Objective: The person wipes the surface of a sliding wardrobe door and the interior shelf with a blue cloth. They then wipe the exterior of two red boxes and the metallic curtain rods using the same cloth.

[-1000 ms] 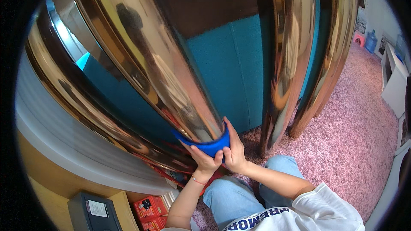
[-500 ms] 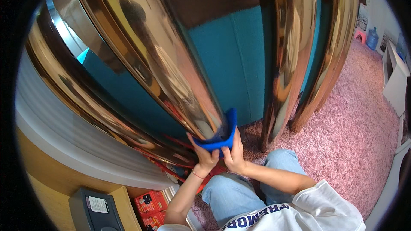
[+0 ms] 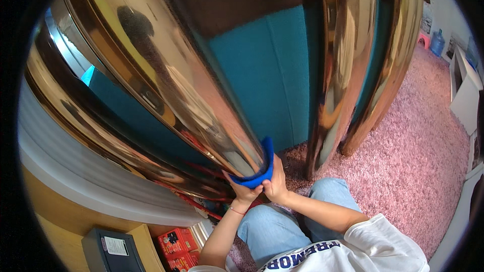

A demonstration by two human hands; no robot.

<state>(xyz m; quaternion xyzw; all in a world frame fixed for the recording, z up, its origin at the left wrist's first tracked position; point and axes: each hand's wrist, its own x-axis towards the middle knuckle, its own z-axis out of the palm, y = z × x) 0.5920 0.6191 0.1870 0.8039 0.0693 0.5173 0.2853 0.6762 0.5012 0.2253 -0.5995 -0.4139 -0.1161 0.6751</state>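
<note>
A blue cloth (image 3: 255, 178) is bent in a U around the lower part of a shiny gold-coloured metal post (image 3: 199, 98). My left hand (image 3: 244, 191) grips its left side, with a thin red band around the wrist. On the other side my right hand (image 3: 277, 185) holds the cloth's right edge, the thumbs of both hands close together in front. The cloth lies against the post's near face. Some of my fingers are hidden behind the cloth. Teal fabric (image 3: 264, 70) with a dark brown cover above it shows behind the post.
More gold posts (image 3: 348, 60) stand to the right, and others curve away at left. Pink shaggy carpet (image 3: 403, 126) covers the floor. At lower left are a dark grey safe (image 3: 98, 252) and red boxes (image 3: 177, 242). My knees (image 3: 330, 191) are close below the cloth.
Both hands and the cloth have shifted slightly down and left. The cloth now sits closer around the post, where before its folds stood more away from it.
</note>
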